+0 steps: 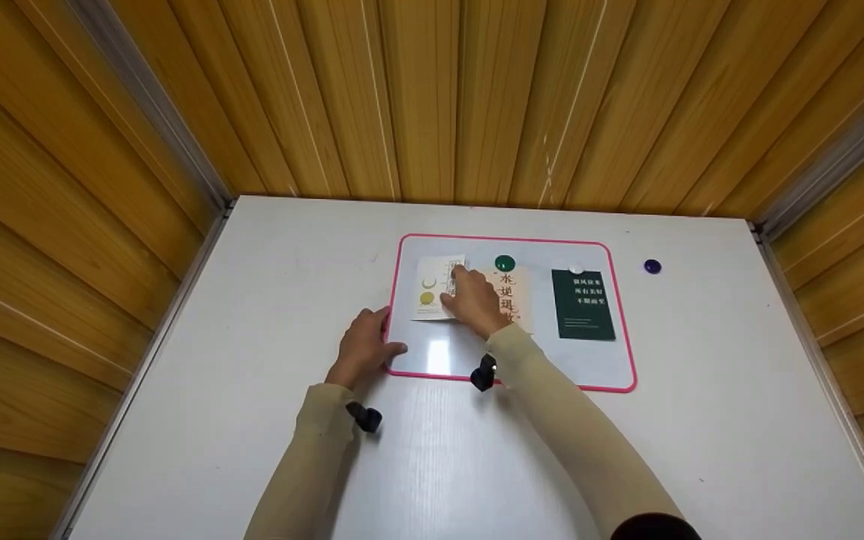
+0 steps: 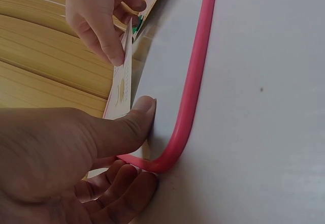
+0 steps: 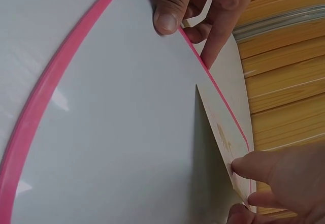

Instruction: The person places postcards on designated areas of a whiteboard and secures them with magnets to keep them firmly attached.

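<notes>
A whiteboard point(image 1: 413, 352) with a pink rim lies on the table. My left hand point(image 1: 361, 346) grips its left edge, thumb on the face and fingers around the rim. Over the board's left part, my right hand point(image 1: 475, 301) pinches a white card point(image 1: 430, 286) with a gold print. The right wrist view shows this card point(image 3: 219, 132) tilted off the surface, a shadow beneath it. Partly hidden by the right hand is a cream card point(image 1: 520, 300) with dark characters, a green round magnet point(image 1: 505, 263) at its top. Farther right sits a dark green card point(image 1: 583, 311) under a whitish magnet point(image 1: 577, 269).
A purple round magnet point(image 1: 652, 266) lies on the white table point(image 1: 702, 360), right of the board. Wood-patterned walls point(image 1: 417, 97) rise behind the table and on both sides.
</notes>
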`<state>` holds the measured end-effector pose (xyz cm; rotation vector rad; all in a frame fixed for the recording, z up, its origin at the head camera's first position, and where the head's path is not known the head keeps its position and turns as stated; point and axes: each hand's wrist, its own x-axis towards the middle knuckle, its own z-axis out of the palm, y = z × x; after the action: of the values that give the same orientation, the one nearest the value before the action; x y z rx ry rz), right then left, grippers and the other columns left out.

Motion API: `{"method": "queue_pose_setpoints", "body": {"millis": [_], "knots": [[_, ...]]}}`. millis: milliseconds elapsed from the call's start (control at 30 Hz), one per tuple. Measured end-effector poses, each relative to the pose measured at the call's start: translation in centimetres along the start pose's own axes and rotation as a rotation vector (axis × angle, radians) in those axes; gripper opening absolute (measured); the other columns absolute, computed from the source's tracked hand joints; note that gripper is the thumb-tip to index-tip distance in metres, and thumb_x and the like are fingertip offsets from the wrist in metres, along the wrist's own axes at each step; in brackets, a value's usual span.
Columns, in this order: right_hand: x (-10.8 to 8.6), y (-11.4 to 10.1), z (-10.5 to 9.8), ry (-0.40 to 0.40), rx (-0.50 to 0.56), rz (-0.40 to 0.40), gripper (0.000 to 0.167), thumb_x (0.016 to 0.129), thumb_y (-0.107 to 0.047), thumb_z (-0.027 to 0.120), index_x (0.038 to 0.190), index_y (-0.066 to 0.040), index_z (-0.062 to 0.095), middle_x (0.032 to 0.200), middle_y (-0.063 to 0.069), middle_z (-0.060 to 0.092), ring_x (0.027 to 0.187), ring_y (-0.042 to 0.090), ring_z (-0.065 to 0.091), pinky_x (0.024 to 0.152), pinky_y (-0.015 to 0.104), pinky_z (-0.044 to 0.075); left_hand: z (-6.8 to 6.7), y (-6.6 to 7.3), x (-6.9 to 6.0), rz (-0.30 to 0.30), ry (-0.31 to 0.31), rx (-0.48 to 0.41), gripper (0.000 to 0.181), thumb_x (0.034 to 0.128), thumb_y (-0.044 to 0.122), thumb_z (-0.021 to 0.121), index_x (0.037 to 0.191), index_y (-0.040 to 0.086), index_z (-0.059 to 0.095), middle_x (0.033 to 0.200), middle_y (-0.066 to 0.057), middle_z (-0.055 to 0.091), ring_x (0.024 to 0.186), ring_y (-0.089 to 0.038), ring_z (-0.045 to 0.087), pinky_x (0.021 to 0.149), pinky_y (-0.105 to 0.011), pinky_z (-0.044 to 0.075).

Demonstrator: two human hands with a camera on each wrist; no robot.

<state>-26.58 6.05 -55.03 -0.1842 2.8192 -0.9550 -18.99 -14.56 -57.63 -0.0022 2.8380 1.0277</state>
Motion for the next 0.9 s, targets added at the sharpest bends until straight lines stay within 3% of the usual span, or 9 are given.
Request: {"method": "queue_pose_setpoints", "body": {"millis": [333,900], "knots": [[-0.14,0.27,0.45,0.009,-0.083,-0.050,0.035,0.099,-0.020,0.070,0.126,0.001,0.062,0.101,0.014,0.060,0.088,0.027,0.058,0.076,0.043,0.051,0.04,0.14,-0.05,0.000,0.007,-0.015,0.072,0.0814,0.023,0.089,0.144,0.006,0.059,0.104,-0.009,0.058,0.092,-0.023,0.053,0.090,-0.041,0.050],[-0.66,-0.29,0.64,-0.009,-0.153,-0.033,0.046,0.102,-0.019,0.065,0.141,0.002,0.054,0.112,0.020,0.061,0.091,0.030,0.064,0.079,0.043,0.055,0.09,0.02,-0.11,-0.003,0.006,-0.029,0.072,0.0814,0.022,0.089,0.144,0.006,0.059,0.103,-0.009,0.057,0.091,-0.024,0.052,0.089,-0.041,0.049]]}}
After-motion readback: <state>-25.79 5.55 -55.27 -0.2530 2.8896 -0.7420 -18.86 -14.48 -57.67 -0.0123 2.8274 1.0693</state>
